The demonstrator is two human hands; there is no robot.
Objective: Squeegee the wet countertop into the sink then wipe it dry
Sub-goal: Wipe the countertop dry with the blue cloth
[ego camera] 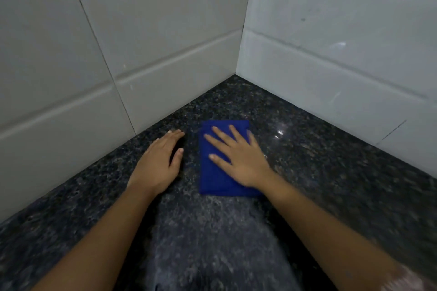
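Observation:
A folded blue cloth [212, 179] lies flat on the dark speckled granite countertop [319, 172], near the inner corner of the tiled walls. My right hand [238, 160] presses on the cloth with its fingers straight and spread. Just left of the cloth, my left hand [160, 160] rests flat on the bare stone, fingers together and pointing toward the corner. No squeegee and no sink are in view.
White glossy wall tiles [165, 42] rise along the left side and another tiled wall [343, 54] along the right, meeting in a corner behind the cloth. A paler, hazy patch [208, 238] of countertop lies between my forearms.

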